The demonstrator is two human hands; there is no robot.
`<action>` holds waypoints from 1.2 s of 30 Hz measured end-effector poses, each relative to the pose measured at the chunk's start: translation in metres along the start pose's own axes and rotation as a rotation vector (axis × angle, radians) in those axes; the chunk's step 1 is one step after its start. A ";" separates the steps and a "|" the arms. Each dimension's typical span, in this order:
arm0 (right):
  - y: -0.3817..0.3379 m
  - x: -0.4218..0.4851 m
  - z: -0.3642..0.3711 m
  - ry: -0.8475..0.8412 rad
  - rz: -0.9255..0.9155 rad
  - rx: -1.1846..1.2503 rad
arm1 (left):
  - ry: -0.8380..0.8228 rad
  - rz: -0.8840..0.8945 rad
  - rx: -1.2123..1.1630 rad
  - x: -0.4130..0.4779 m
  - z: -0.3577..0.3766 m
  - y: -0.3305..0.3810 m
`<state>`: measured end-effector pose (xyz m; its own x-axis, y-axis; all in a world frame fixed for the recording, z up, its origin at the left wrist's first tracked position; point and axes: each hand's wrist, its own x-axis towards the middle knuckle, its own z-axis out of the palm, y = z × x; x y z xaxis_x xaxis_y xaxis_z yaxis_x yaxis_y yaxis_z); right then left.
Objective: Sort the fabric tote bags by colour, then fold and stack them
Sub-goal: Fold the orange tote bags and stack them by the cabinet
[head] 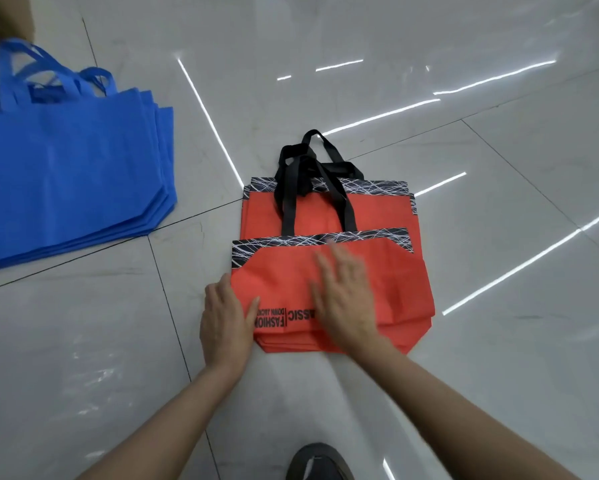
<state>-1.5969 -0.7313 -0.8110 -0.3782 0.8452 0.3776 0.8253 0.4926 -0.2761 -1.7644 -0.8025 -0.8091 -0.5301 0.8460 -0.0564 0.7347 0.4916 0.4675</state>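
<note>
A: Location of the red tote bags (329,278)?

B: Stacked flat on the floor (395,64), just right of a tile joint. Black handles (312,181) point away from the person, with the printed bottom edge nearest. Top bag sits lower than those beneath, exposing two black-and-white patterned bands.

A: Status of the left hand (227,322)?

B: Rests at the near left corner of the red stack. Fingers (223,289) straight along the left edge, gripping nothing. Thumb lies on the fabric beside the lettering.

A: Status of the right hand (343,299)?

B: Lies palm down on the top bag, covering part of the lettering. Fingers (339,261) spread and straight, holding nothing. Appears blurred.

A: Location of the blue tote bags (73,174)?

B: Piled flat on the floor, well apart to the left of the red stack. Handles point to the far side, with the pile's right-hand edges fanned out.

A: Other items?

B: Dark shoe (320,462) on the floor nearest the person. Brown carton (3,15) beyond the blue pile, only partly in view.
</note>
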 end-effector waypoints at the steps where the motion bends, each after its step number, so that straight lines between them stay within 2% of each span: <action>1: -0.019 -0.004 0.009 -0.079 -0.058 0.051 | 0.053 0.110 0.056 0.000 0.004 -0.002; 2: -0.033 -0.007 0.019 -0.165 -0.087 0.072 | 0.069 0.211 0.101 0.001 0.008 -0.005; 4: -0.045 -0.014 0.036 -0.319 -0.095 0.047 | -0.044 0.316 0.153 0.001 0.017 -0.012; 6: -0.038 -0.017 0.044 -0.428 -0.093 -0.002 | -0.199 0.263 0.142 0.000 0.021 -0.015; 9: -0.018 -0.023 0.047 -0.490 -0.126 -0.063 | -0.211 0.303 0.222 -0.004 0.031 -0.023; 18: 0.078 -0.028 0.007 -0.465 0.146 -0.185 | -0.171 0.307 0.254 -0.007 0.035 -0.025; 24: 0.095 -0.023 -0.007 -0.459 0.436 -0.242 | -0.211 0.282 0.282 -0.006 0.030 -0.020; 27: 0.095 -0.016 -0.012 -0.437 0.432 -0.238 | -0.211 0.292 0.259 0.003 0.020 -0.014; 30: 0.081 0.004 -0.008 -0.272 0.385 -0.153 | -0.177 0.321 0.184 0.020 0.011 -0.011; 32: 0.073 0.025 -0.002 -0.181 0.379 -0.047 | -0.175 0.281 0.111 0.034 0.009 -0.007; 34: 0.066 0.051 0.002 -0.155 0.458 0.149 | -0.181 0.236 0.057 0.046 0.009 0.001; 36: 0.061 0.075 0.007 -0.197 0.585 0.361 | -0.226 0.239 0.055 0.054 0.009 0.007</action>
<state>-1.5776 -0.6358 -0.8056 -0.0131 0.9968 -0.0789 0.7385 -0.0436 -0.6728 -1.7840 -0.7513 -0.8171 -0.2374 0.9601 -0.1478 0.8521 0.2789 0.4429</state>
